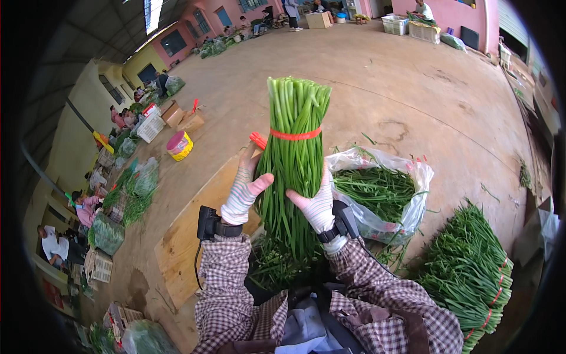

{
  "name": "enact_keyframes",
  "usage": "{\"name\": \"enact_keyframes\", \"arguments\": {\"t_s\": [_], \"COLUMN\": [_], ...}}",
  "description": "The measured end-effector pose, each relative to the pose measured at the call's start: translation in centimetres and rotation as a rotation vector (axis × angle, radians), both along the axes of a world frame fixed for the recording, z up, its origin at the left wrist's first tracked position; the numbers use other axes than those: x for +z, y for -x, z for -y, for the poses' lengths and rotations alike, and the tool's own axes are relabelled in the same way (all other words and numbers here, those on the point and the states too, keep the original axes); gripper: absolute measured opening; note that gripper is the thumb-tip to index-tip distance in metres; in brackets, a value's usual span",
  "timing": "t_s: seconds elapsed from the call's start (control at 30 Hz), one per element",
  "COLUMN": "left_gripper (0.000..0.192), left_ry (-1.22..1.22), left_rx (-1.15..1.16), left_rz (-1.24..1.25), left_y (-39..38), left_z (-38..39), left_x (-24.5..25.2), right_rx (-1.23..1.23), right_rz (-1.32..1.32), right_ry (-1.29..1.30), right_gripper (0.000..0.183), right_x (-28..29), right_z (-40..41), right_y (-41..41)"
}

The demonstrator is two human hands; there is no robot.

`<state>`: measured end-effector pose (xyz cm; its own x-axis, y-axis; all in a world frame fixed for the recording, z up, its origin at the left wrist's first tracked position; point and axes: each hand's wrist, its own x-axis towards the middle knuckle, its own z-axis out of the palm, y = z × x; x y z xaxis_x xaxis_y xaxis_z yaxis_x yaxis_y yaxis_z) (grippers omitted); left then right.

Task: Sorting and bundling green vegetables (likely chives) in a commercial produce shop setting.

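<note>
A thick bundle of green garlic chives (294, 168) stands upright before me, cut stem ends up and leaves hanging down. Around its upper part runs a red band (295, 134) bearing writing. My left hand (247, 188), in a striped fingerless glove, grips the bundle's left side. From the right, my right hand (315, 201) clasps it in a similar glove, thumb across the front. Beside my left fingertips shows a sheaf of red strips (258, 140); whether that hand holds it I cannot tell. Loose chives (283, 267) lie below the bundle, partly hidden by it.
A clear plastic bag (420, 177) of loose greens stands right of my hands. Banded chive bundles (468, 274) are stacked at lower right. A wooden board (185, 248) lies at left. Farther off are a yellow-and-pink tub (180, 146), cardboard boxes (173, 114) and several seated people.
</note>
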<state>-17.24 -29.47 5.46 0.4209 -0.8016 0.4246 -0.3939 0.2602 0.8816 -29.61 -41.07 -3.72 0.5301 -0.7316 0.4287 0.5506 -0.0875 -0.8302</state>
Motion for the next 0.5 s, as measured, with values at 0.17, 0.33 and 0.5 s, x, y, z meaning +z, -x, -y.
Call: {"name": "enact_keyframes", "arguments": {"t_s": [0.17, 0.33, 0.5], "left_gripper": [0.095, 0.091, 0.035], "left_ry": [0.018, 0.04, 0.403], "left_rx": [0.073, 0.187, 0.494], "left_rz": [0.092, 0.221, 0.787], "left_y": [0.7, 4.3, 9.8], "left_z": [1.9, 3.6, 7.6], "left_x": [-3.2, -5.1, -0.8], "right_rx": [-0.05, -0.09, -0.258], "right_rz": [0.141, 0.286, 0.269], "right_ry": [-0.186, -0.356, -0.377], "right_gripper": [0.099, 0.075, 0.087], "right_x": [0.1, -0.1, -2.0], "right_z": [0.9, 3.1, 6.0], "right_y": [-0.5, 1.4, 3.6]}}
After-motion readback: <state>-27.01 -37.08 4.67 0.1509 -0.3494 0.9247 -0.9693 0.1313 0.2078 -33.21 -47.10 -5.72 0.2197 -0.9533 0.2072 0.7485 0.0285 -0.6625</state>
